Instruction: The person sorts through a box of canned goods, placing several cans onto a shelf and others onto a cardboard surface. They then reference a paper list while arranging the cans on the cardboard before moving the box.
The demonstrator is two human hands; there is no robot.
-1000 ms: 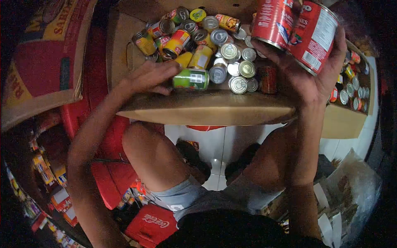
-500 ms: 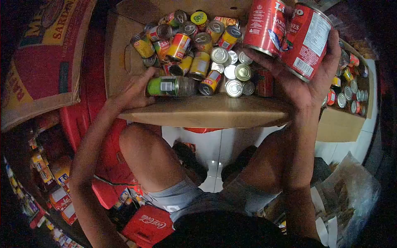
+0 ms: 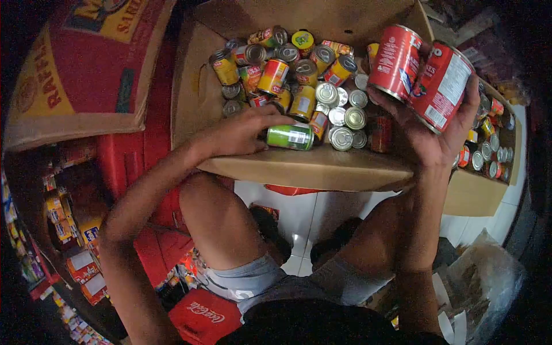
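Observation:
Two large red sardine cans, the left one (image 3: 395, 62) and the right one (image 3: 441, 86), stand side by side in my right hand (image 3: 434, 135), its fingers wrapped round them above the right side of an open cardboard box (image 3: 305, 171). My left hand (image 3: 247, 131) reaches over the near left edge of the box, with its fingers at the left end of a green can (image 3: 290, 137) lying on its side. Whether the fingers grip that can is hard to tell. Around it lie many small cans, such as a red and yellow one (image 3: 273, 76) and silver-topped ones (image 3: 341, 138).
A second cardboard box (image 3: 474, 187) with more cans stands at the right. On the left are a large red and yellow carton (image 3: 86, 75) and a red plastic surface (image 3: 123, 167). A red Coca-Cola item (image 3: 204, 316) and a clear plastic bag (image 3: 483, 276) lie lower down.
My left hand has moved right, to the green can, which also lies further right relative to the other cans. My right hand still holds both red cans. The view has shifted.

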